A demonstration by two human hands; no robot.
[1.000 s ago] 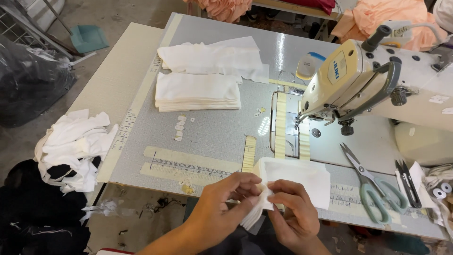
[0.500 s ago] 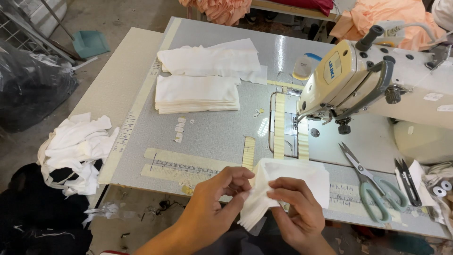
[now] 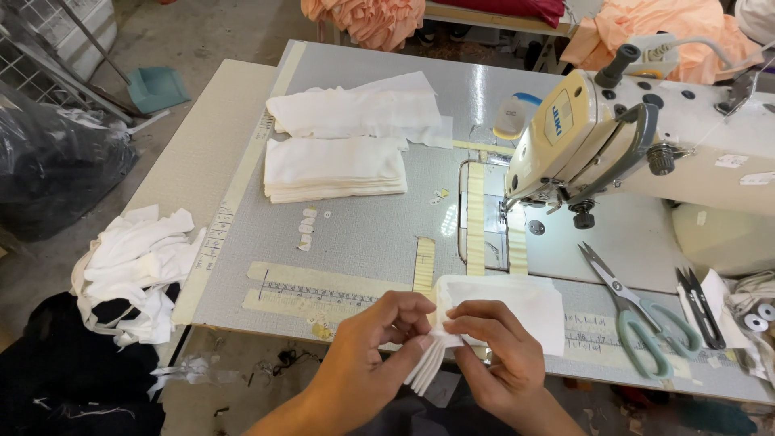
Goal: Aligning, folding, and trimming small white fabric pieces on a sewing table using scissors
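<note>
Both my hands hold a small stack of white fabric pieces point(image 3: 517, 307) at the near edge of the grey sewing table point(image 3: 355, 234). My left hand point(image 3: 375, 339) pinches the stack's lower left corner, where the layers fan out. My right hand point(image 3: 496, 355) grips the same corner from the right, fingers curled over the cloth. The rest of the stack lies flat on the table toward the sewing machine point(image 3: 613, 137).
Two piles of white cloth point(image 3: 339, 165) sit at the table's far left. Green-handled scissors point(image 3: 638, 315) and small snips point(image 3: 701, 295) lie to the right. A heap of white scraps point(image 3: 133, 266) hangs off the left edge. Taped rulers mark the tabletop.
My hands have shifted slightly on the stack's corner, and the layers now fan out more below my fingers. Nothing else has moved.
</note>
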